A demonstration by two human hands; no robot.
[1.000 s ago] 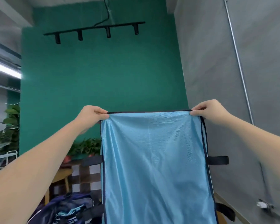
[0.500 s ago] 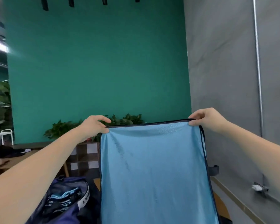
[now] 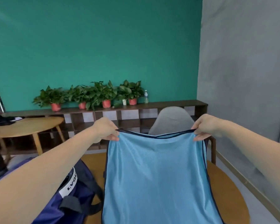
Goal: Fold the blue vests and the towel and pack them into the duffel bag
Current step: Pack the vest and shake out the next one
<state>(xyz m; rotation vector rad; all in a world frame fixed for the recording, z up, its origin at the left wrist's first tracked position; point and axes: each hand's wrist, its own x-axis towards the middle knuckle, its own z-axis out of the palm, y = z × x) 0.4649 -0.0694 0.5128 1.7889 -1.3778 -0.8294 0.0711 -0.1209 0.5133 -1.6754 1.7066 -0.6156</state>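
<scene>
A green wall (image 3: pixel 94 46) fills the view from nine o'clock round to one o'clock, and a grey wall (image 3: pixel 246 62) takes the side from one to four o'clock. Below the green wall, along the middle of the view, runs a long dark shelf unit (image 3: pixel 103 113) with checkered compartments.

The blue vest (image 3: pixel 153 180) hangs at six o'clock, spread flat and held up by its top edge, which sags a little between the two hands; dark piping runs along its edges. It hangs in front of a round wooden table (image 3: pixel 226 191) whose top shows at five o'clock and beside the bag.

The duffel bag (image 3: pixel 68 196), navy with a white label and a dark strap, sits at seven o'clock, just left of the vest and partly hidden behind the left forearm. Whether it is open cannot be told.

A second wooden table (image 3: pixel 27 126) stands at nine o'clock with dark cloth on its far-left end. A grey chair back (image 3: pixel 171 118) rises just behind the vest's top edge, near the centre.

The left hand (image 3: pixel 106 130) pinches the vest's top left corner, fingers curled round the hem. The right hand (image 3: pixel 205 126), at three o'clock from the centre, pinches the top right corner in the same way.

Four potted plants (image 3: pixel 94 94) in red pots stand in a row on the shelf unit at eleven to twelve o'clock, and a clear bottle (image 3: pixel 146 97) stands just right of the last pot.
</scene>
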